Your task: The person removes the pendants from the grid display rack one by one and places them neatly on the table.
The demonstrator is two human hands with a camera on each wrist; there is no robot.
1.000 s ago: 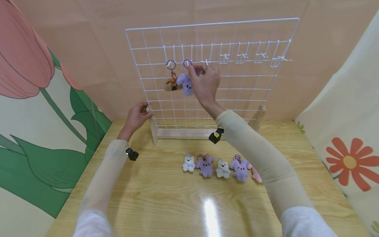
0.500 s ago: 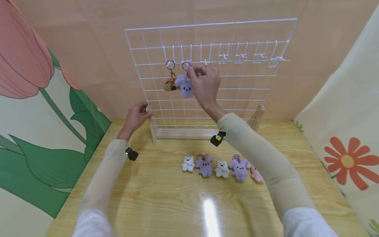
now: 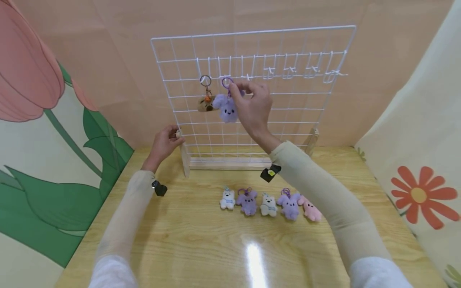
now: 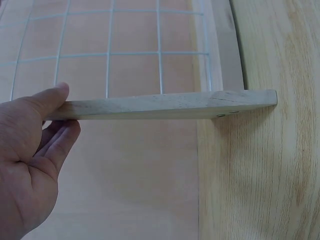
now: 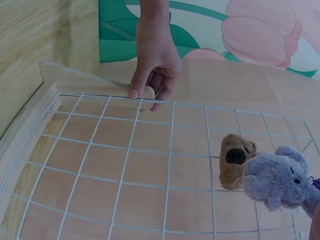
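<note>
My right hand (image 3: 253, 106) pinches the purple ring of a purple plush keychain (image 3: 227, 109) in front of the white wire grid rack (image 3: 252, 32). The ring is level with a hook; I cannot tell whether it is on it. Just left of it, a brown plush keychain (image 3: 206, 105) hangs by a dark ring from another hook. In the right wrist view, the purple plush (image 5: 277, 180) partly overlaps the brown one (image 5: 231, 170). My left hand (image 3: 163, 145) grips the top of the rack's left wooden upright (image 4: 170, 103), thumb on one side and fingers on the other.
On the wooden table (image 3: 187, 240) lies a row of plush keychains: a white bear (image 3: 227, 199), a purple one (image 3: 247, 203), another white bear (image 3: 268, 205), another purple one (image 3: 289, 206) and a pink one (image 3: 311, 209). More white hooks (image 3: 289, 69) line the rack towards the right.
My right hand has come slightly down and right, with the purple keychain hanging a little lower. More of the pink plush shows past my sleeve. My left hand keeps its grip on the upright.
</note>
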